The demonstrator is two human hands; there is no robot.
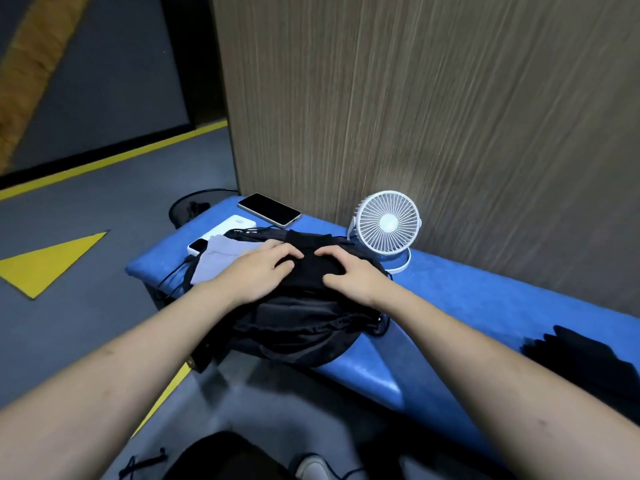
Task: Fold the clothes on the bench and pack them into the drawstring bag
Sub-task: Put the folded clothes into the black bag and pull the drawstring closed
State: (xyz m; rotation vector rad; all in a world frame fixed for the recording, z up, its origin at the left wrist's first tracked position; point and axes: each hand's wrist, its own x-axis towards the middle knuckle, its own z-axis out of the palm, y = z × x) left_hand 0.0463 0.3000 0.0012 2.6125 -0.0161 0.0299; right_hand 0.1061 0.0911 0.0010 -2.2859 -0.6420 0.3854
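A black drawstring bag (304, 336) lies on the blue bench (467, 292), its gathered mouth facing me. On top of it sits a folded black garment (311, 251). My left hand (258, 268) and my right hand (349, 271) both rest on that garment side by side, fingers bent and pressing down into the cloth. A folded grey garment (221, 259) lies just left of my left hand, partly under the black one. Another black piece of clothing (588, 362) lies on the bench at the far right, apart from the hands.
A white desk fan (388, 225) stands behind the bag against a wood-grain wall (415, 98). A phone (269, 209) and a white power bank (225, 233) lie at the bench's far left end. A black mesh bin (194, 206) stands beyond it on the grey floor.
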